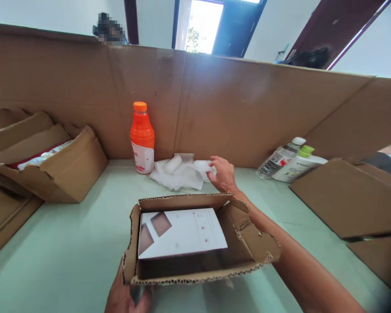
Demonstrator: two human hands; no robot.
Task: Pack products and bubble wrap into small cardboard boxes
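Observation:
My left hand (125, 295) grips the near left corner of a small open cardboard box (247, 243), thumb pressed on its front wall. A white printed card (182, 232) lies inside the box. My right hand (223, 174) reaches past the box's far edge and closes its fingers on a small white rolled item (202, 166). That item lies at the right edge of a pile of crumpled white plastic wrap (179, 178), where another white roll (172, 164) rests.
An orange bottle (142, 137) stands by the cardboard back wall (247, 104). A clear bottle (280, 158) and a white green-capped bottle (299, 165) lie at the right. An open carton (61, 169) sits at left, flat cardboard (345, 200) at right, on a pale green table (68, 248).

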